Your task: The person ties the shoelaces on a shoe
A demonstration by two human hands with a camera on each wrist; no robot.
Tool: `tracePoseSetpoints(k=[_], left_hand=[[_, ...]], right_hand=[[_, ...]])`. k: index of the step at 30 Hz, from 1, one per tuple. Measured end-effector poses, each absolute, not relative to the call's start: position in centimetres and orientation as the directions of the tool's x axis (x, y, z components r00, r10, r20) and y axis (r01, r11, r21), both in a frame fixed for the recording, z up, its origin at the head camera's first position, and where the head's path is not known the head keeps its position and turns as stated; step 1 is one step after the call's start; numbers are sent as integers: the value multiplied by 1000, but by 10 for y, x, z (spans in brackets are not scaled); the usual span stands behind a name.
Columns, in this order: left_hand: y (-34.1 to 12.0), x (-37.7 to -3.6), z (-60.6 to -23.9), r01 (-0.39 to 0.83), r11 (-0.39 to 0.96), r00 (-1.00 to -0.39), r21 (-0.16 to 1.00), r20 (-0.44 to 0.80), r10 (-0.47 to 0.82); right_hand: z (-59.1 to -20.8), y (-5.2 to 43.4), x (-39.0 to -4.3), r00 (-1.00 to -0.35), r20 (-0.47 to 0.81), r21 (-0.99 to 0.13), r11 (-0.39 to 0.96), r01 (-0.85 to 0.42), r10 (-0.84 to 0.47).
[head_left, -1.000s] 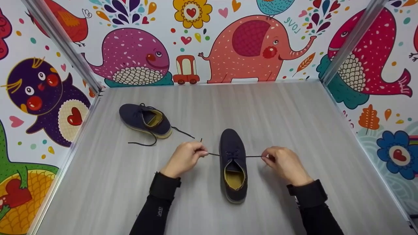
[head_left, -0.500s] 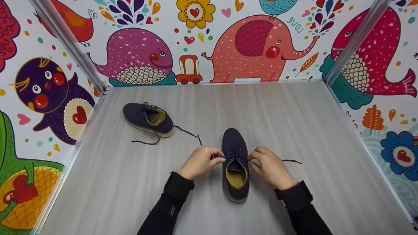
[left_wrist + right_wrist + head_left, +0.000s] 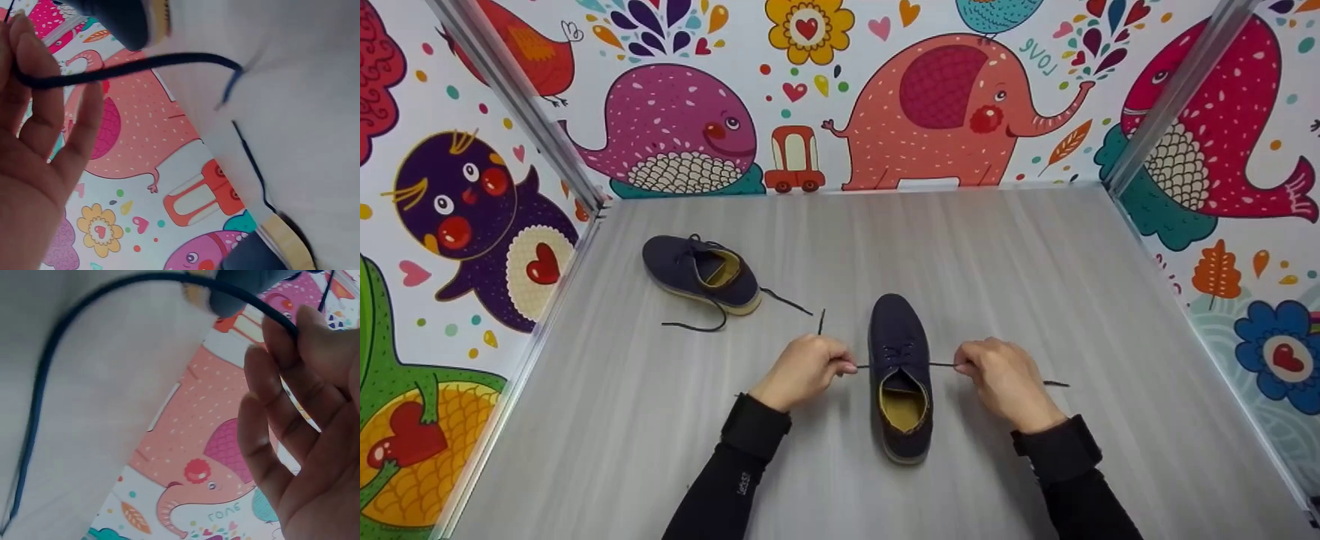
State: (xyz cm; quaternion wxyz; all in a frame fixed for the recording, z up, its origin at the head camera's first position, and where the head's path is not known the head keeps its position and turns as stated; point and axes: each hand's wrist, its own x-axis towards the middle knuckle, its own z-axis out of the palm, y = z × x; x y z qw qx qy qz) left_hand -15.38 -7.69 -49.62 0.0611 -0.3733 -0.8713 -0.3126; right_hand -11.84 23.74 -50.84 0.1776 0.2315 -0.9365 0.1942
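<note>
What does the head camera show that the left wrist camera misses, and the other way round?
Only the head view shows both hands at once: the left hand and right hand pulling the lace out sideways from the near shoe, with the second shoe lying further left. Only the left wrist view shows the lace crossing the fingers up close. Both show the lace, both shoes and the cartoon wall.

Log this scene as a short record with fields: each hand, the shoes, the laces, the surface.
left hand: pinches the left lace end of the near shoe
right hand: pinches the right lace end, its tip trailing on the table
near shoe: dark blue, yellow lining, toe pointing away, between both hands
laces: pulled straight out sideways
far shoe: back left, laces loose
surface: grey wood-grain table
</note>
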Motion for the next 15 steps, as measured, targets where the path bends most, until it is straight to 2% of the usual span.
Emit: tracePoseSetpoints(k=[8,15], left_hand=[[-87,-150,-508,733,503,-677,457,420,605],[-84,-153,-515,733,527,-680,430,444,583]], right_hand=[[-519,240,-120,-871,366,-321,833,-450,-329],[-519,243,-116,-873,355,-361,812,-458,-334]])
